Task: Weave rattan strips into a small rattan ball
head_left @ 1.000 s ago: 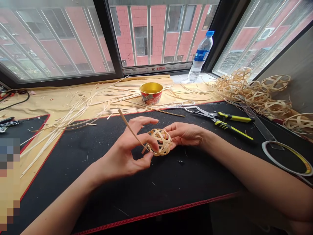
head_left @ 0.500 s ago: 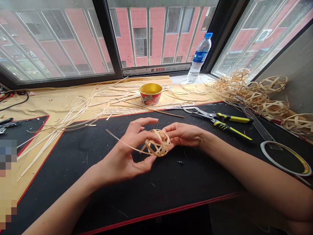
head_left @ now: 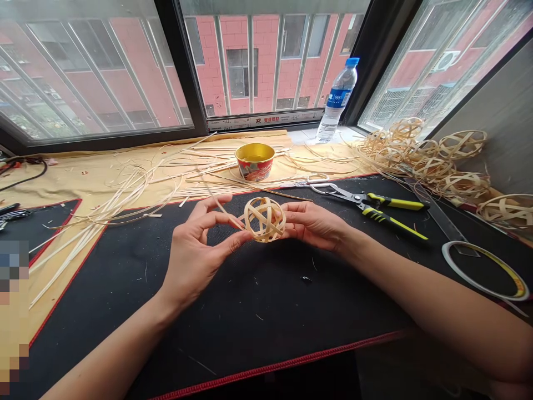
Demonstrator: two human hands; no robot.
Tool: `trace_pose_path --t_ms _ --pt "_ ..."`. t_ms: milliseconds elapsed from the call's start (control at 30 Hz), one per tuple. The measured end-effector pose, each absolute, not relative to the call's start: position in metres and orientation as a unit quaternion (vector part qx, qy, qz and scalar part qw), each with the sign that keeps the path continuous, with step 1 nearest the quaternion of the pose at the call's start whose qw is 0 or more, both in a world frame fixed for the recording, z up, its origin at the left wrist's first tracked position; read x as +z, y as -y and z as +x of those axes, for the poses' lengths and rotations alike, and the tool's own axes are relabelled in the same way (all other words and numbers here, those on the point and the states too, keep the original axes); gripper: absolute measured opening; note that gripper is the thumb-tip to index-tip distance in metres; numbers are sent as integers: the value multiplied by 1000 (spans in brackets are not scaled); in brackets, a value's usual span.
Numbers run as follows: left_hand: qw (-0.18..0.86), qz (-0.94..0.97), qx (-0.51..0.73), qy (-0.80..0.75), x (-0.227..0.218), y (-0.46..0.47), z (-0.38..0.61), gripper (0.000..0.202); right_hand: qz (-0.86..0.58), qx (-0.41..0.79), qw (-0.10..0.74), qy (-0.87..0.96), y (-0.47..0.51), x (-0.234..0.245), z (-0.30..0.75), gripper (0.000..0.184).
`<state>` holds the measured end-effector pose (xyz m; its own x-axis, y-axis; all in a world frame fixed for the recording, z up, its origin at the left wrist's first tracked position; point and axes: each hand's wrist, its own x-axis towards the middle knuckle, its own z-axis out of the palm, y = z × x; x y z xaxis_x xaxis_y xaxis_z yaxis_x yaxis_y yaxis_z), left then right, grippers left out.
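Writing is scarce here and mostly too small to read. A plastic water bottle [head_left: 338,105] stands on the sill at upper right, with a blue label carrying the Olympic rings and white lettering that can't be made out. A white strip along the window frame [head_left: 266,119] at top centre has a red logo and Chinese characters, also too small to read. A paper bowl [head_left: 250,169] with a gold inside and a red printed outside sits just above the centre of the desk, and its print is illegible. At right, a roll of tape [head_left: 485,270] lies flat with a yellow and dark edge, its marks unreadable. At centre, just above the lower edge of the frame's middle band, a woven rattan ball [head_left: 264,219] is held in the air between both hands, over a black desk mat [head_left: 266,311] with red stitching. The right hand [head_left: 312,222] comes in from the lower right, its fingers [head_left: 296,210] curled and their tips pressed on the ball's right side. The left hand [head_left: 194,250] rises from the lower left with its fingers part open. Its thumb [head_left: 237,243] reaches the ball's lower left, and a thin rattan strip [head_left: 220,206] passes between thumb and index finger into the weave; whether it is pinched, I cannot tell. Yellow-handled pliers [head_left: 375,203] lie just right of the right hand.
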<state>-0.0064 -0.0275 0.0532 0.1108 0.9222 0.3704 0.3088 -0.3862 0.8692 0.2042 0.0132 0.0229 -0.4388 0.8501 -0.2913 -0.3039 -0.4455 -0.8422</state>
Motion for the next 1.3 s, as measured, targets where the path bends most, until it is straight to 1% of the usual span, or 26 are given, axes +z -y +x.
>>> trace_pose_path --t_ms 100,200,267,333,467,567,667,800,967,1300 --pt "292 682 482 -465 53 27 -8 16 -359 756 401 371 -11 23 203 14" --pt "306 687 461 -472 53 27 -8 18 -353 752 409 377 -11 23 202 17" --pt "356 673 457 -460 54 26 -8 15 -348 753 412 377 -10 22 202 19" --pt "433 633 464 -442 55 26 -6 13 -339 756 419 372 -10 22 201 20" --pt "578 528 464 -415 55 26 -3 19 -334 762 421 361 -10 20 198 22" --pt "639 464 477 -385 53 27 -1 15 -329 768 419 356 -9 18 196 23" --pt "672 431 481 -362 51 29 2 11 -318 771 423 355 -7 16 194 23" --pt "666 420 499 -361 48 29 5 8 -310 775 422 356 -6 16 193 21" --pt "625 435 518 -390 47 31 7 11 -310 779 419 349 -6 17 193 20" --pt "573 486 534 -387 43 33 7 11 -296 790 415 342 -8 17 193 18"
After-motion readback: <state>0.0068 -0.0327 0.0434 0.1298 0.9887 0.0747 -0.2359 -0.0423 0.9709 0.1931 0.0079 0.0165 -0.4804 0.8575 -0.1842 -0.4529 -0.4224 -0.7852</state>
